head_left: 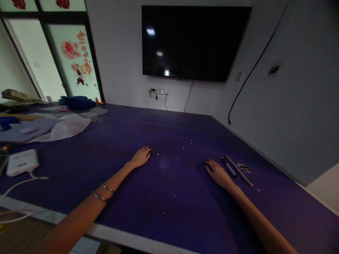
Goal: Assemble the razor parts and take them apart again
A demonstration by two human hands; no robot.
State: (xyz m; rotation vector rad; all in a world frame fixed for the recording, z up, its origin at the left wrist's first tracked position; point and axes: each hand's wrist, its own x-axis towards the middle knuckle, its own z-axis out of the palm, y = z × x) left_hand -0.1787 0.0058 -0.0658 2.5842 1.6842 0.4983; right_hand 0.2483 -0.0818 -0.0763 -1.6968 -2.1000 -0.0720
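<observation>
My left hand (141, 157) lies palm down on the purple tabletop (148, 218), its fingers stretched out and holding nothing. Two bracelets (102, 192) circle the left forearm. Across from it, my right hand (218, 173) rests on the same surface with fingers apart and nothing in them. Just right of that hand lies a slim tool with a dark grey handle (230, 167), its kind unclear. Beside the tool is a long, pale, slightly curved stick-like piece (239, 171). A small clear packet with dark pieces (244, 168) sits farther right. Tiny white scraps dot the table between my hands.
At the left are a white power bank (23, 162) with a white cable, crumpled white wrapping (70, 127) and a dark blue cloth bundle (76, 102). A large television (194, 44) hangs on the wall behind the table. A black cable (254, 67) runs down the right wall.
</observation>
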